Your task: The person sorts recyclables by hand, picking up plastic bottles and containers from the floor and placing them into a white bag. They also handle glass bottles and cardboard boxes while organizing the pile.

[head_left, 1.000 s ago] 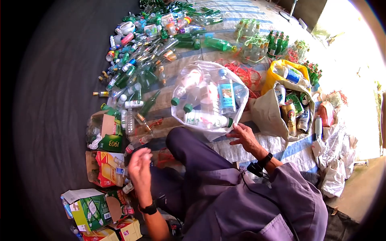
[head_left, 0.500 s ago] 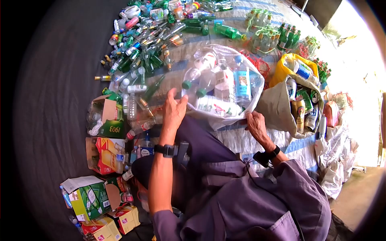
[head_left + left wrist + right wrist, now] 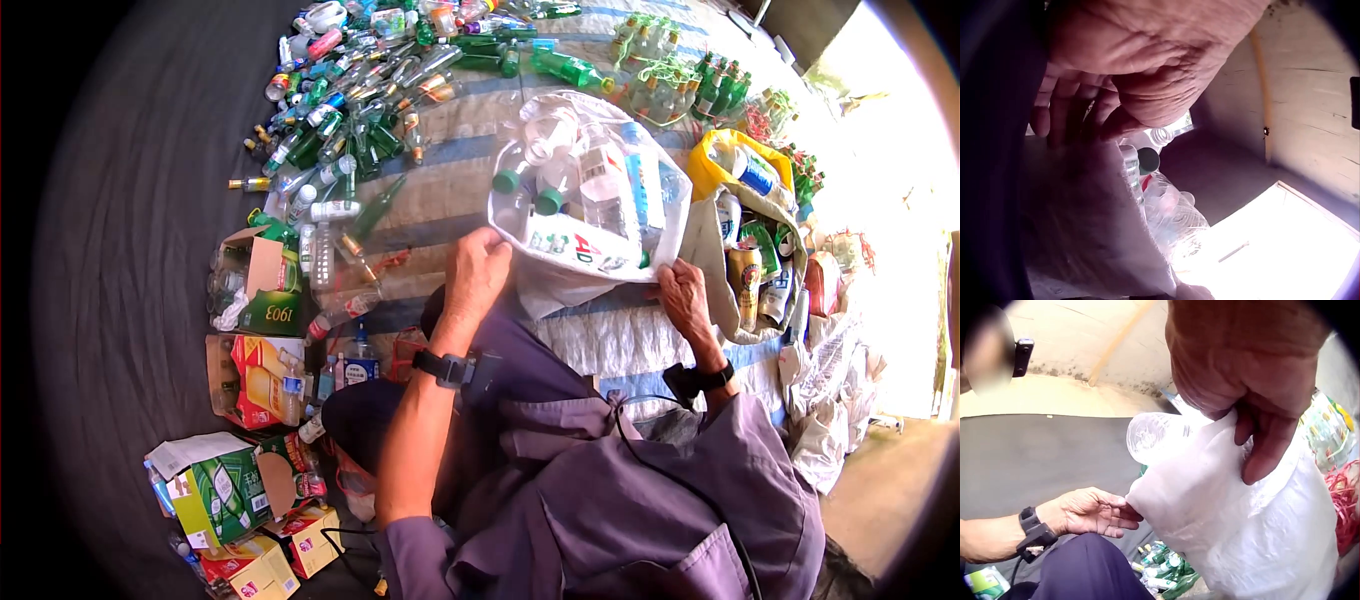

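A white sack (image 3: 565,290) full of clear plastic bottles stands before the person's knees, its mouth spread wide. The left hand (image 3: 477,272) pinches the rim at its near left corner; the right hand (image 3: 686,298) grips the rim at the near right. Inside lie bottles with green caps and one with a blue label (image 3: 646,190). In the left wrist view the left hand (image 3: 1147,56) is at the sack's edge (image 3: 1085,212), beside a dark-capped bottle. The right wrist view has the right hand (image 3: 1250,375) clutching the white cloth (image 3: 1235,500), with the left hand (image 3: 1094,512) across from it.
Glass and plastic bottles (image 3: 370,130) lie heaped at the upper left. Cartons (image 3: 225,495) line the left side. To the right stands a beige sack (image 3: 735,300) of cans, with a yellow bag (image 3: 705,165) behind. Tied bottle bundles (image 3: 660,95) stand farther back on striped sheeting.
The left hand has moved up and right from beside the knee to the sack's rim and now pinches it. The sack and the right hand have shifted right in the head view, and the sack is raised and tilted.
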Tool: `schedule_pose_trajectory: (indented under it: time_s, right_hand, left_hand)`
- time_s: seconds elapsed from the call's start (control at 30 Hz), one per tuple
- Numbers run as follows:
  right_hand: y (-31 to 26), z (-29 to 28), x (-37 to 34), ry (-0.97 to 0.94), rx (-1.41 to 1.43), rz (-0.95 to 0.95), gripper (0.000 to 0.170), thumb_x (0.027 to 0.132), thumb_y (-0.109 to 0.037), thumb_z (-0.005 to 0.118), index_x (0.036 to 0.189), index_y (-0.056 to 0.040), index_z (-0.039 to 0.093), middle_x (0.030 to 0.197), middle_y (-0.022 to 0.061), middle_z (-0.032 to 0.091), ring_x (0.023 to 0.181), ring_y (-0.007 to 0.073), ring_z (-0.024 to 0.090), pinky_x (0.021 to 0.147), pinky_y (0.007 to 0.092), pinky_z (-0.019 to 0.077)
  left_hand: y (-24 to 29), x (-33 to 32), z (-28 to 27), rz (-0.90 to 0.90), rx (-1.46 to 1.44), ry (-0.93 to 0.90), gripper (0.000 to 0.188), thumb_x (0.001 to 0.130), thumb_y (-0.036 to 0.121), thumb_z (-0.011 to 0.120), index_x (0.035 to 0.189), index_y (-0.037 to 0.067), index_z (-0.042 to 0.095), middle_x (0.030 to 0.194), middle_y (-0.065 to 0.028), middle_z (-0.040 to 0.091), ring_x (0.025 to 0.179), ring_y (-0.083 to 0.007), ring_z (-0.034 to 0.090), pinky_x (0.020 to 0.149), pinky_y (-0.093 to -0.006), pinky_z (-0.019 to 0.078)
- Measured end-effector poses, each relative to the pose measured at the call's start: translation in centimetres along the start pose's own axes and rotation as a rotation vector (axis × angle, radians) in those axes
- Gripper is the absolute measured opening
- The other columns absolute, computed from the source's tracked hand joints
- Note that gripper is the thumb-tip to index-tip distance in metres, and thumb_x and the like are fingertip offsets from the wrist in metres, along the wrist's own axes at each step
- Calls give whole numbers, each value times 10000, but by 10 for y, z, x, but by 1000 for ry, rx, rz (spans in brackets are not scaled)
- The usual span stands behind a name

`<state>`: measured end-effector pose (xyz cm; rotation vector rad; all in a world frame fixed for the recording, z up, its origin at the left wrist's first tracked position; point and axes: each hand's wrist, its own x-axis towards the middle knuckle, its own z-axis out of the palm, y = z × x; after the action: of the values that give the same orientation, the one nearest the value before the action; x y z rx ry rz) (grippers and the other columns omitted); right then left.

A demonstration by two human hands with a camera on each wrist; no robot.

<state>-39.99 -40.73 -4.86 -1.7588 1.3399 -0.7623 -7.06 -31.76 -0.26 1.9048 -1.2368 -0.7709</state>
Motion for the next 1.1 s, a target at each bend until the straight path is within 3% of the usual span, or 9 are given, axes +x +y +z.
schedule_pose_trajectory:
  time_s: [0.07, 0.1, 0.27, 0.4, 0.57, 0.87, 0.9, 1.03, 1.1]
  right_hand:
    - [-5, -14, -8, -9, -8, -24, 292, 952, -139, 501, 801, 92, 598, 613, 182, 597, 553, 218, 612, 563, 381, 478]
    - [3, -16, -9, -6, -8, -23, 292, 952, -139, 501, 801, 92, 598, 613, 182, 597, 553, 218, 612, 563, 381, 478]
    - [14, -9, -2, 68, 47, 65, 311, 948, -161, 507, 798, 94, 601, 617, 178, 608, 553, 220, 618, 553, 384, 481]
    - [17, 3, 10, 150, 37, 62, 304, 931, -157, 506, 784, 84, 617, 619, 165, 630, 557, 217, 646, 559, 376, 519]
    - [-34, -22, -2, 208, 46, 19, 294, 929, -141, 494, 773, 81, 604, 620, 148, 647, 569, 204, 666, 568, 361, 536]
    - [16, -31, -3, 181, -292, 43, 342, 950, -216, 556, 799, 83, 622, 727, 314, 605, 694, 420, 657, 651, 476, 477]
    - [20, -29, -4, 197, -256, 53, 349, 967, -234, 555, 843, 81, 643, 734, 280, 634, 687, 378, 661, 657, 457, 489]
    - [17, -20, -18, 246, 96, 135, 425, 1031, -320, 534, 962, 76, 671, 742, 135, 675, 675, 225, 645, 651, 381, 521]
    - [16, -17, -25, 230, 158, 190, 457, 1047, -353, 511, 979, 71, 668, 754, 104, 659, 681, 191, 629, 644, 356, 523]
  left_hand:
    - [-15, 5, 12, 74, -191, 233, 269, 913, 164, 620, 1082, -36, 681, 942, -76, 732, 818, -155, 665, 689, -297, 512]
    - [-12, 5, 13, 62, -401, 234, 303, 936, 212, 626, 1112, -30, 674, 1026, -74, 711, 879, -144, 643, 700, -285, 514]
    - [-8, 21, 11, 7, -356, 172, 344, 957, 285, 627, 1133, -5, 678, 988, -60, 685, 856, -127, 622, 683, -289, 536]
    - [-2, 28, 13, -52, -417, 182, 326, 941, 271, 637, 1027, -38, 696, 830, -45, 667, 680, -128, 591, 588, -289, 470]
    - [14, 13, 8, 4, -221, 236, 270, 877, 195, 608, 866, -65, 680, 701, -182, 654, 668, -277, 627, 687, -407, 487]
    - [25, -24, 26, 109, -113, 68, 210, 837, 145, 597, 798, -58, 635, 819, -247, 664, 801, -423, 656, 747, -459, 509]
    - [21, -24, 28, 180, -64, 88, 249, 895, 208, 647, 878, -39, 668, 681, -155, 649, 633, -244, 639, 633, -377, 493]
    - [17, -35, 24, 364, 73, 161, 284, 940, 270, 660, 969, -12, 672, 774, -156, 681, 728, -245, 680, 670, -370, 516]
    - [22, -46, 8, 292, -1, 107, 274, 951, 261, 656, 975, -11, 673, 777, -146, 684, 737, -234, 684, 679, -358, 521]
